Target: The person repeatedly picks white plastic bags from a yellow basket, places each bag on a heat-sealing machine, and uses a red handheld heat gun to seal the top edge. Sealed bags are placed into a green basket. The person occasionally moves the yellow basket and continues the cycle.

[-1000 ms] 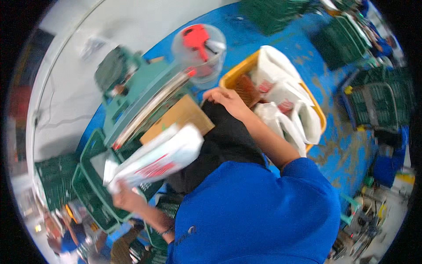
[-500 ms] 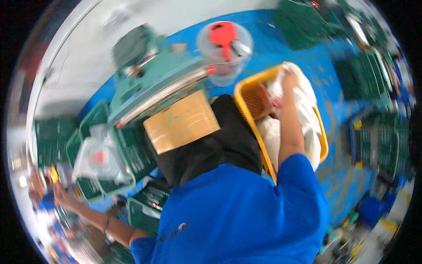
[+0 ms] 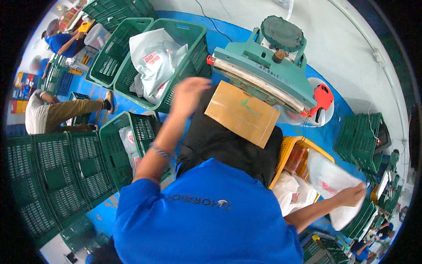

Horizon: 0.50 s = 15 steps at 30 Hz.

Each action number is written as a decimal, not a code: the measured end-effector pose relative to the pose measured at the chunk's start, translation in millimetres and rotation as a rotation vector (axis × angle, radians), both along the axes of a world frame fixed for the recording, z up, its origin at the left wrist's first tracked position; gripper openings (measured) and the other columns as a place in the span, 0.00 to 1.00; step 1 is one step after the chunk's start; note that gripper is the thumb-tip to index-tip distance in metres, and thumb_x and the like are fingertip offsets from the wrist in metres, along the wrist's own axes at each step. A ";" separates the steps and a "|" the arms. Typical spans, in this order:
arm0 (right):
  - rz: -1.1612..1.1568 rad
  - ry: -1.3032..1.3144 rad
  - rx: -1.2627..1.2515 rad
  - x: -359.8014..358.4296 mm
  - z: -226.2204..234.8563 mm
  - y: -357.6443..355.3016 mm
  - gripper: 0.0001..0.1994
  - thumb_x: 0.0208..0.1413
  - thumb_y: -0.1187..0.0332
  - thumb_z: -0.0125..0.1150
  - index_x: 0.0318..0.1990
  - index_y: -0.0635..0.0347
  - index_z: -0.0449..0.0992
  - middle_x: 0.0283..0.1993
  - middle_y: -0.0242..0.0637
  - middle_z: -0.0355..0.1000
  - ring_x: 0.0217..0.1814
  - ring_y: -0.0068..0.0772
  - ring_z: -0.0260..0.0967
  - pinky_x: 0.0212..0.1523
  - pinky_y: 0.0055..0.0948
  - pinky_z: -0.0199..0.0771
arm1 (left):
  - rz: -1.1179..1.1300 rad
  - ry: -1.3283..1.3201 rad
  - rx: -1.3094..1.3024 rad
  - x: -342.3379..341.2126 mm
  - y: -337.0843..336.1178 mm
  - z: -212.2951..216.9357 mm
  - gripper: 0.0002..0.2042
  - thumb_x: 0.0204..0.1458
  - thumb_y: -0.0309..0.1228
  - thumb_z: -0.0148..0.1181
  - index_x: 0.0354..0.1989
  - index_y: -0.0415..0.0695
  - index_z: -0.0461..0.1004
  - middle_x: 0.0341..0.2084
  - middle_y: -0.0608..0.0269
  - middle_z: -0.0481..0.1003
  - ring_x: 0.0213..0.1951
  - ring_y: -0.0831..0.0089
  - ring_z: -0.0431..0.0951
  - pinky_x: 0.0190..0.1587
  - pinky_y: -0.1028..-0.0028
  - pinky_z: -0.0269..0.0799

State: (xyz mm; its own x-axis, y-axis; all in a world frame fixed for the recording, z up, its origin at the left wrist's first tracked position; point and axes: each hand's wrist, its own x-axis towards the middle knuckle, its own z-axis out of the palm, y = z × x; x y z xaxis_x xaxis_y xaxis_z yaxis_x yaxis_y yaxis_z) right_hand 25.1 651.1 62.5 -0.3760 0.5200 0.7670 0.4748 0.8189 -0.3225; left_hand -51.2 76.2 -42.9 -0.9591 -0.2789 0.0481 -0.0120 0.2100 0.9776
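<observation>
My right hand (image 3: pixel 351 196) is closed on the edge of a filled white plastic bag (image 3: pixel 330 178), lifted above the yellow basket (image 3: pixel 276 169) on my right. More white bags (image 3: pixel 292 192) and a brownish-red item (image 3: pixel 295 159) lie in that basket. My left hand (image 3: pixel 190 94), smeared by motion, is raised beside the flat cardboard piece (image 3: pixel 241 113) on my lap; its fingers are not clear. Just ahead stands a green bag sealer (image 3: pixel 263 61) with a long pale bar facing me. To the left, a green crate (image 3: pixel 176 27) holds filled white bags (image 3: pixel 154 57).
A red paddle-shaped tool (image 3: pixel 323 97) rests on a clear tub (image 3: pixel 303 118) beside the sealer. Green crates (image 3: pixel 57 163) line the left, with another (image 3: pixel 358 141) at the right wall. Other people (image 3: pixel 61 43) are at the far left, one stepping near the crates.
My view has turned to the left. My right hand has lifted a white bag out of the yellow basket. My left hand has come in from far left to near the cardboard.
</observation>
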 end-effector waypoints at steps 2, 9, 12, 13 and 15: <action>0.088 0.152 0.234 -18.5 49.8 -22.5 0.15 0.59 0.59 0.55 0.32 0.63 0.77 0.31 0.45 0.75 0.32 0.44 0.72 0.33 0.38 0.71 | -0.348 0.095 -0.003 -32.5 98.8 11.9 0.09 0.49 0.28 0.59 0.39 0.42 0.78 0.36 0.56 0.78 0.41 0.62 0.77 0.47 0.66 0.70; 0.664 0.362 0.069 -71.4 138.6 -110.9 0.07 0.55 0.68 0.60 0.34 0.61 0.81 0.29 0.31 0.77 0.31 0.18 0.68 0.34 0.20 0.67 | -1.042 0.659 0.134 -44.0 344.5 147.1 0.25 0.35 0.45 0.71 0.40 0.41 0.77 0.34 0.46 0.77 0.41 0.51 0.77 0.44 0.61 0.71; 0.794 0.431 -0.184 -76.8 142.7 -142.4 0.07 0.54 0.70 0.62 0.35 0.66 0.80 0.29 0.26 0.73 0.32 0.15 0.65 0.35 0.15 0.65 | -0.962 0.500 0.033 -51.6 331.4 158.1 0.16 0.39 0.42 0.69 0.31 0.43 0.79 0.25 0.48 0.77 0.30 0.52 0.78 0.34 0.61 0.72; 0.925 0.386 -0.327 -76.3 139.3 -152.6 0.08 0.55 0.69 0.62 0.35 0.66 0.80 0.30 0.25 0.73 0.33 0.13 0.63 0.35 0.14 0.63 | -0.964 0.456 0.039 -54.2 315.4 153.4 0.14 0.40 0.40 0.68 0.30 0.42 0.79 0.24 0.48 0.76 0.27 0.54 0.77 0.32 0.64 0.71; 1.107 0.024 -0.462 -69.1 126.9 -167.6 0.08 0.55 0.67 0.61 0.36 0.62 0.79 0.28 0.26 0.75 0.32 0.13 0.66 0.35 0.19 0.67 | -0.909 0.465 0.016 -58.6 260.4 131.7 0.14 0.42 0.37 0.68 0.32 0.39 0.78 0.23 0.51 0.78 0.25 0.64 0.77 0.32 0.68 0.72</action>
State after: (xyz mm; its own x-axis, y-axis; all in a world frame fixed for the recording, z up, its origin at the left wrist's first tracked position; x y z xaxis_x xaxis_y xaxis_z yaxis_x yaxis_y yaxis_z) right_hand -44.0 483.5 189.4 -0.7810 0.1519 0.6058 -0.4237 0.5837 -0.6926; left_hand -109.8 336.7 88.8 -0.6952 0.5418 0.4725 0.5269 -0.0631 0.8476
